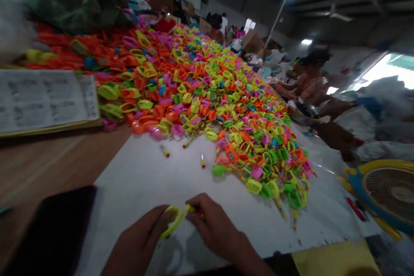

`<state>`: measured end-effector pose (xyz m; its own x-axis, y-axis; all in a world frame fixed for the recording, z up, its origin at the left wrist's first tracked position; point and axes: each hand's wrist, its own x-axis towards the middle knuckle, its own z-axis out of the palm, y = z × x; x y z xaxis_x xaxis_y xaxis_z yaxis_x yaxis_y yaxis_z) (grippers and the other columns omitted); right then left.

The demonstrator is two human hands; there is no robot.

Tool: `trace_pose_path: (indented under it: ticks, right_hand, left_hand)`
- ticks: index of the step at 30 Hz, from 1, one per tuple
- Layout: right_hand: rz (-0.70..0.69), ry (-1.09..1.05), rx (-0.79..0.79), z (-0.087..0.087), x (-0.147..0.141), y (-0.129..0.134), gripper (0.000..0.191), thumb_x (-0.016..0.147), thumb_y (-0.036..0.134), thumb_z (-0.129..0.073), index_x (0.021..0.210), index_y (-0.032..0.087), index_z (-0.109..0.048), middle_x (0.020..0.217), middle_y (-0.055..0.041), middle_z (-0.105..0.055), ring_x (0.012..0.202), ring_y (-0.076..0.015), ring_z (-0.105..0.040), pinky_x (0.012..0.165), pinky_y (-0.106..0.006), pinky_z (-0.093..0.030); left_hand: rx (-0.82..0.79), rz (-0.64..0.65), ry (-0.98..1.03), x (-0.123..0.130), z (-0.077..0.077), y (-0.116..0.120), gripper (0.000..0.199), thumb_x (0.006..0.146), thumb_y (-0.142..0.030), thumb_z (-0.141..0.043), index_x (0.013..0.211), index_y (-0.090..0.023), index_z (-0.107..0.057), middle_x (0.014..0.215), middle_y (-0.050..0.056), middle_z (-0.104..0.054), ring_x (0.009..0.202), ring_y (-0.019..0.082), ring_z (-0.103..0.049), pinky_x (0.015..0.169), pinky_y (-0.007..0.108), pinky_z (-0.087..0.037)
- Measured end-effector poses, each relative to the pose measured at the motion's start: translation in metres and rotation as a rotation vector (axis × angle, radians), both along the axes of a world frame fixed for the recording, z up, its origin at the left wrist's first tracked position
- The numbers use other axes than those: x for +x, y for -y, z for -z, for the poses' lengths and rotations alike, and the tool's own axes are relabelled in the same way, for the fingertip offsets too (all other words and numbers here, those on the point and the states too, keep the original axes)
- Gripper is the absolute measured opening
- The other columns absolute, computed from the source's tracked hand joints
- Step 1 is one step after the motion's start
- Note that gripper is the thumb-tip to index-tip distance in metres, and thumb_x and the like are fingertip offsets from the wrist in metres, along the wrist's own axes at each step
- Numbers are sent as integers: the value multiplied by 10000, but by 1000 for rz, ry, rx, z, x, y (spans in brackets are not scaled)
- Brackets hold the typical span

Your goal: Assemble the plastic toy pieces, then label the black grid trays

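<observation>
My left hand (142, 237) is closed on a looped yellow-green plastic toy watch (174, 224), held just above the white work surface (145, 177). Close beside it, my right hand (215, 226) pinches a small yellow-and-red stick (190, 209), mostly covered by the fingers. A narrow gap shows between the two pieces. Ahead of my hands, a short stick (202, 161) with a red end lies alone, and another small stick (164, 151) is farther left. A large heap of coloured toy watches (194, 77) spreads beyond, with more sticks along its near right edge.
A dark flat phone-like object (54, 228) lies at the left front. Behind it stands a printed sheet or box (42, 101). At right are a yellow-and-blue fan (388, 194) and a red pen-like item (355, 208). Another person (310, 77) sits across the heap.
</observation>
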<state>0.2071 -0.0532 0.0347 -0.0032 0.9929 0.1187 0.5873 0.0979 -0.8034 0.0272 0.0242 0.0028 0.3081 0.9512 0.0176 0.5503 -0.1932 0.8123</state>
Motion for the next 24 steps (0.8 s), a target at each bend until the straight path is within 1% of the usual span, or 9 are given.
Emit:
trace_pose_path:
  ticks: [1,2,3,5,7,10,15,18,24]
  right_hand:
    - [-11,-18,26,2,3,1,193,898,296,-458,1061,216,-525,963,-36,-637,877,-142,-607,789,-269,-491]
    - [-37,-31,32,6,5,3,188,902,293,-458,1052,211,-535,963,-39,-638,883,-142,-601,802,-273,-486]
    - [-65,-42,22,10,6,4,189,904,290,-460,1054,209,-541,963,-40,-638,885,-142,-597,808,-276,-484]
    - [-103,-64,9,18,8,8,192,906,283,-462,1063,211,-548,968,-42,-640,888,-141,-596,812,-277,-485]
    - [-113,-68,18,23,9,13,203,910,283,-456,1076,213,-551,979,-51,-639,897,-145,-597,811,-283,-492]
    - [-109,-36,60,25,12,17,223,914,285,-446,1097,212,-550,998,-66,-638,916,-153,-599,807,-292,-505]
    - [-111,53,184,25,14,10,230,902,227,-481,1123,215,-546,992,-54,-646,925,-134,-595,814,-265,-510]
    - [-117,83,251,27,14,7,241,897,190,-485,1127,219,-551,981,-54,-647,926,-136,-591,816,-272,-512]
    - [-135,115,277,28,13,6,243,888,160,-496,1116,213,-563,957,-62,-627,915,-149,-580,795,-278,-521]
  left_hand:
    - [-54,75,-17,2,-8,7,397,759,-604,-437,838,-286,-661,825,-9,-717,736,202,-652,700,269,-517]
    - [-86,122,-32,4,-14,14,384,807,-546,-396,867,-262,-647,855,9,-709,777,197,-645,743,273,-501]
    - [-105,148,-46,7,-19,18,382,838,-501,-356,872,-241,-634,854,25,-699,781,191,-635,750,274,-487]
    - [-125,182,-71,11,-24,24,377,869,-448,-320,882,-216,-617,849,41,-680,785,181,-616,747,268,-464]
    - [-140,198,-84,12,-24,28,375,887,-427,-307,879,-204,-608,845,46,-667,783,175,-599,736,261,-446]
    - [-158,218,-83,10,-22,31,373,903,-419,-305,883,-195,-603,835,45,-652,769,169,-579,713,254,-428]
    - [-152,242,-76,11,-22,30,368,913,-403,-307,900,-182,-601,852,46,-642,784,164,-570,721,249,-416]
    - [-157,244,-88,12,-21,29,377,916,-409,-303,902,-180,-602,822,41,-633,758,160,-564,700,246,-415]
    - [-151,261,-119,11,-20,30,380,922,-401,-285,863,-183,-591,773,24,-608,698,145,-540,661,243,-397]
